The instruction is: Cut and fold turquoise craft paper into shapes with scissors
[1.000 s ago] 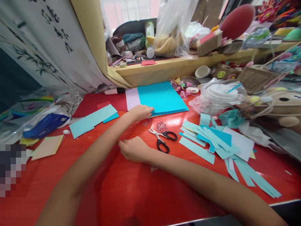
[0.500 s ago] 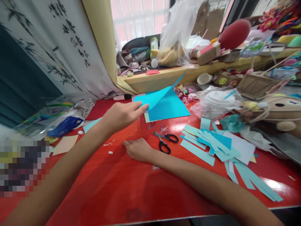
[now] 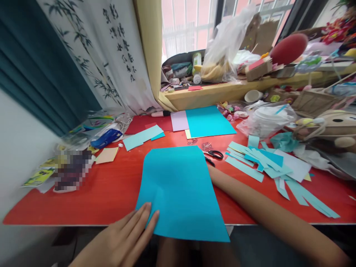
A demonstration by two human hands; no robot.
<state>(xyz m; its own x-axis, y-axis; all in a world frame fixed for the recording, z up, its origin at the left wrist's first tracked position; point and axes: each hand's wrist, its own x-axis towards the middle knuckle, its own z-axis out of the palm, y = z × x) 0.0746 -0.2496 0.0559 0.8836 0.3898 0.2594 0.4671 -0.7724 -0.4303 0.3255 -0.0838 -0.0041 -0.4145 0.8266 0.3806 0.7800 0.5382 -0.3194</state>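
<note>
Blue sheet [image 3: 180,193] off the stack and at the near edge of the table [image 3: 111,200]

From the left: the left hand [image 3: 124,234], low and left of centre in the frame, has carried the blue sheet from the papers at the upper middle. Its fingers lie nearly straight, close together, over the sheet's lower left edge; the thumb is hidden, presumably underneath, so the grip looks like a light pinch. The sheet fills the lower middle, its bottom edge reaching past the table's rim. To its right, the right forearm [image 3: 256,204] comes in from the lower right and goes behind the sheet. The right hand is now hidden there; how far open it is, or whether it holds anything, I cannot tell. The change leaves this sheet separate and close to the person, ready to be worked on.

Around it, at the left of the frame, lies a tan paper [image 3: 107,155], then pale strips [image 3: 141,138] above the sheet. A lavender paper [image 3: 178,121] and a second blue sheet [image 3: 208,124] remain at the upper middle. The scissors [image 3: 210,152], just right of centre, are now partly covered by the sheet's upper right corner, which blocks their blades. A heap of cut strips [image 3: 256,159] crowds the right side, beyond the forearm.
</note>
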